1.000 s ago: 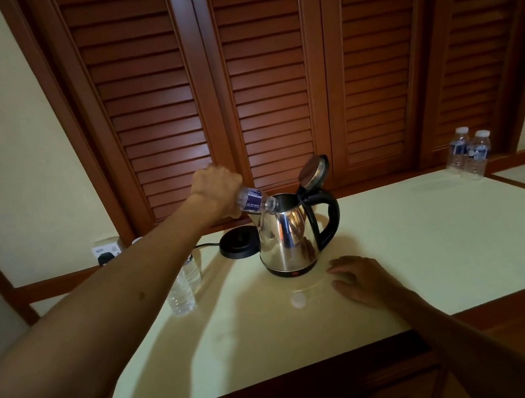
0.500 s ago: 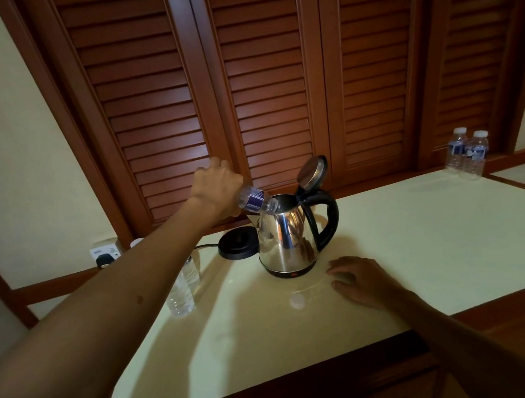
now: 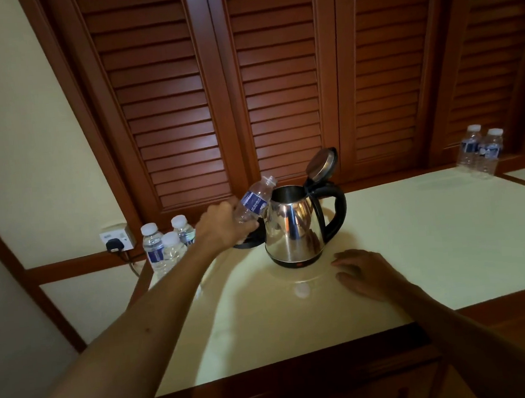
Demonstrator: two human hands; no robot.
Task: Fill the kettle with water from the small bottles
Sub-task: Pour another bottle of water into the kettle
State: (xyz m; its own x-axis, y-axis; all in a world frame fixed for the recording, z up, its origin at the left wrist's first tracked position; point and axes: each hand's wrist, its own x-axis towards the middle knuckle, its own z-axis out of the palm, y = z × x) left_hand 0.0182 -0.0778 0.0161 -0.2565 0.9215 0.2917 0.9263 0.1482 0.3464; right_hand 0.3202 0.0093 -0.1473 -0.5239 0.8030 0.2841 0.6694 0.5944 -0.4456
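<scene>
Table (image 3: 416, 233): kettle (image 3: 292, 228) at centre, lid (image 3: 321, 163) up.
Left hand (image 3: 225, 226), 9 o'clock of kettle: fingers clamped on uncapped bottle (image 3: 253, 202), neck tilted up beside rim. Risk: thin wall buckles, dribble on table.
Right hand (image 3: 366, 272), 5 o'clock: flat, fingers apart; kettle unsteadied, nudge could shift it.
Loose cap (image 3: 301, 290), 6 o'clock: may roll off.

A pale cream bench (image 3: 418, 248) with a dark wooden edge runs from near to far. Behind it stand brown louvred wooden doors (image 3: 276, 86), filling the far side. At the far left, a white wall socket (image 3: 117, 238) on the cream wall (image 3: 11, 141) holds a black plug (image 3: 113, 245).
</scene>
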